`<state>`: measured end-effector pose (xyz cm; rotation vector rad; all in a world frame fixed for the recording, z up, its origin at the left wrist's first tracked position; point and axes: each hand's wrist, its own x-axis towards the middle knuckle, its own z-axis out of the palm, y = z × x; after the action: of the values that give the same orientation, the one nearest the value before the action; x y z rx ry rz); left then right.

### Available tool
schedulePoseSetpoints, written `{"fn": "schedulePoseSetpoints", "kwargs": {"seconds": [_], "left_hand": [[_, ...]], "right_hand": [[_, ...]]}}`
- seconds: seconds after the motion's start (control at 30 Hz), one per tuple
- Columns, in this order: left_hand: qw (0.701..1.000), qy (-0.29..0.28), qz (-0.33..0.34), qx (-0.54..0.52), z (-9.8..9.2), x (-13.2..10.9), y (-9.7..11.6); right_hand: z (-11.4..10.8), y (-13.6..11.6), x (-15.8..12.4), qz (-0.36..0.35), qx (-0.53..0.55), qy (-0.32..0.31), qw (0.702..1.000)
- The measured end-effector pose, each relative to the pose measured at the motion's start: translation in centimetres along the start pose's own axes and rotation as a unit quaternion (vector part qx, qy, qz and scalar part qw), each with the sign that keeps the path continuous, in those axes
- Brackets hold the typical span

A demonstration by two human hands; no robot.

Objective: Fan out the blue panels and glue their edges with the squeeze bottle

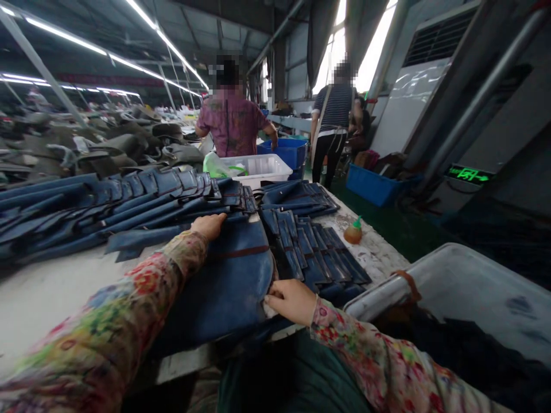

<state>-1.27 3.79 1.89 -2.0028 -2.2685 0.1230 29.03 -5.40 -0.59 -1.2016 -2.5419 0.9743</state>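
Observation:
A large dark-blue leather-like panel (241, 264) with a rounded right edge and a brown strip across it lies at the table's near edge. My right hand (293, 299) pinches its right edge between thumb and fingers. At the panel's far side is my left hand (208, 226), its fingers closed and their tips against the blue pieces there; what they hold is hidden. Just beyond it, long overlapping rows of folded blue pieces (142, 201) cover the left of the table. More narrow blue pieces (310, 246) lie fanned out to the right of the panel.
A small bottle with a green nozzle (353, 230) stands on the table's right side (379, 252). At my right is a pale bin (456, 264) with dark material inside. A white crate (267, 166) sits beyond the pieces, near two people. A blue crate (374, 184) is on the floor.

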Motion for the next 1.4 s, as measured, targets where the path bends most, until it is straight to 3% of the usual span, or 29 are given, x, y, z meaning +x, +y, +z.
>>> {"fn": "schedulePoseSetpoints", "kwargs": {"seconds": [0.17, 0.3, 0.47, 0.63, 0.87, 1.03, 1.17, 1.27, 1.4], "left_hand": [[0.998, 0.056, 0.01, 0.004, 2.2, -0.7, 1.1], [0.998, 0.064, 0.023, -0.008, 2.3, -1.9, 1.1], [0.999, 0.013, 0.015, -0.037, 0.5, -2.8, -1.0], [0.995, -0.048, 0.001, -0.088, -0.4, -2.3, -2.6], [0.994, 0.064, -0.03, -0.082, 0.8, -1.1, -3.7], [0.993, 0.075, 0.09, 0.033, 0.1, -0.2, -3.6], [0.972, 0.131, 0.161, 0.108, 0.1, 0.9, -3.2], [0.978, 0.092, 0.151, 0.11, 0.8, 2.1, -3.3], [0.986, 0.028, 0.127, 0.104, 1.6, 3.8, -3.6]], "right_hand": [[0.7, 0.6, 0.0, -0.014, 0.031, -0.009, 0.999], [1.2, 1.2, 0.1, -0.029, 0.053, -0.004, 0.998], [1.3, 2.2, -0.1, -0.072, 0.144, -0.007, 0.987], [1.3, 2.4, -0.5, -0.059, 0.175, -0.019, 0.983], [1.8, 2.7, -0.3, -0.052, 0.236, -0.017, 0.97], [1.8, 2.6, -0.3, -0.048, 0.222, -0.011, 0.974], [1.6, 2.4, -0.2, -0.043, 0.238, -0.011, 0.97], [1.4, 2.5, 0.0, -0.029, 0.223, 0.032, 0.974], [1.2, 3.0, 0.0, 0.045, 0.128, 0.088, 0.987]]}}
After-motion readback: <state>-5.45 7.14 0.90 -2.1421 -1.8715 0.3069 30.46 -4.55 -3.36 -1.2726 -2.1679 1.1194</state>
